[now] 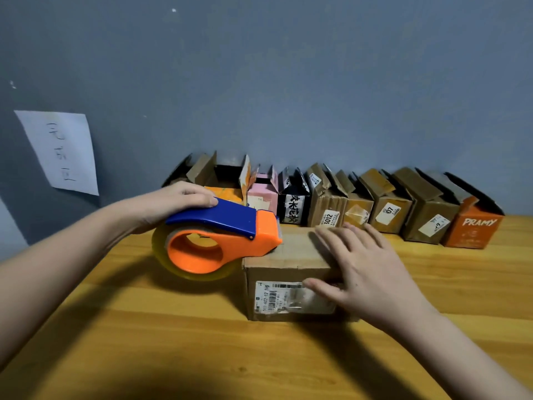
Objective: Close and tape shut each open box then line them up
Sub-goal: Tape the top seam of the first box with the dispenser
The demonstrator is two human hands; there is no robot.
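left hand (176,202) grips plastic tape dispenser (219,241) | right hand (360,272) flat on cardboard box (285,281)

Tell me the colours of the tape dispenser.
The tape dispenser has an orange body and a blue handle; the head view shows it.

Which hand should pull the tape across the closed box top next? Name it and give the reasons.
Left. The left hand already grips the tape dispenser, whose nose sits at the near box's top left edge. The right hand lies flat on the flaps, holding them shut.
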